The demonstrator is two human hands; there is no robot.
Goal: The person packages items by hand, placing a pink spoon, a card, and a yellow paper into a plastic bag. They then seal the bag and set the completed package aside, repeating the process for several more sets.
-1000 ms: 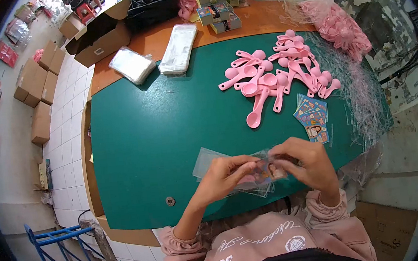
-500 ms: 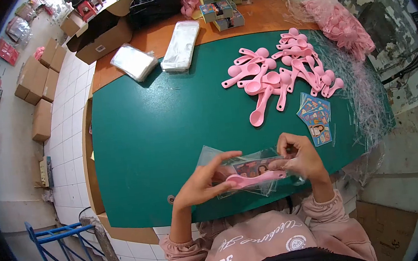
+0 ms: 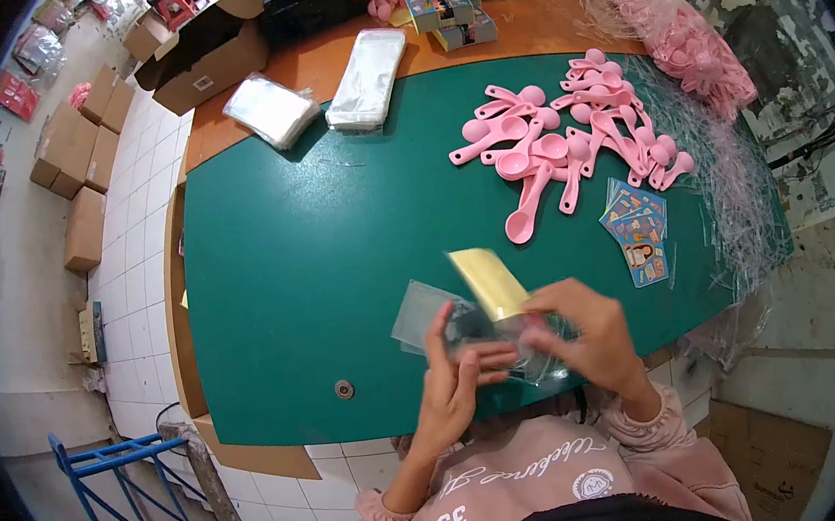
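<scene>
My right hand (image 3: 594, 336) pinches a clear plastic bag that carries a card, its pale yellow back (image 3: 490, 284) facing up and tilted; a pink part of the measuring spoon (image 3: 535, 330) shows blurred under the fingers. Close on the left, my left hand (image 3: 453, 390) has its fingers stretched out beside the bag. Flat clear bags (image 3: 425, 312) lie on the green table under and behind the hands. Farther off is a pile of pink measuring spoons (image 3: 526, 208), with a fan of printed blue cards (image 3: 645, 264) to its right.
Two stacks of clear bags, one wide (image 3: 271, 112) and one long (image 3: 365, 80), sit at the table's far left. Card bundles (image 3: 444, 9) stand at the back. A filled bag of pink spoons (image 3: 684, 49) and crumpled plastic (image 3: 726, 171) line the right side.
The bag with the spoon and card has been turned and tilted up in my right hand, so the card's yellow back shows. My left hand has let go and its fingers are extended.
</scene>
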